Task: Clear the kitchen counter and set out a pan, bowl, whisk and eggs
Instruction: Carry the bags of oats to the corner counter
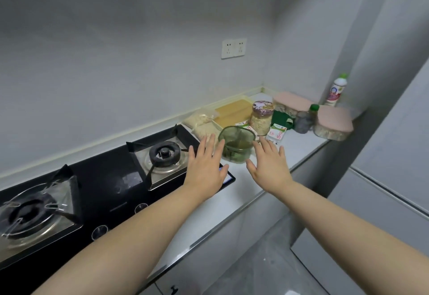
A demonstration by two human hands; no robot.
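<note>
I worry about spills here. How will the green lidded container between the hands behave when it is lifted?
The green container looks like rigid clear plastic, so it should hold its shape. Its sides look smooth, possibly slippery. Contents show only in its lower part, so it is likely light. Left hand and right hand are open either side.

A black glass stove [104,174] is set in at the left. It has two gas burners, a near one [30,213] at the left edge and a far one [164,153] further along, each sitting in a square shiny metal tray. Two round knobs [99,232] sit along the stove's front edge. A cream trim strip [92,146] runs along the foot of the pale grey wall [116,62] behind the stove. Higher on that wall is a white double socket [233,48]. Pale cupboard fronts [220,243] stand below, and a grey mottled floor [267,271] shows at the bottom right. A tall grey panel [394,155] fills the right side.
</note>
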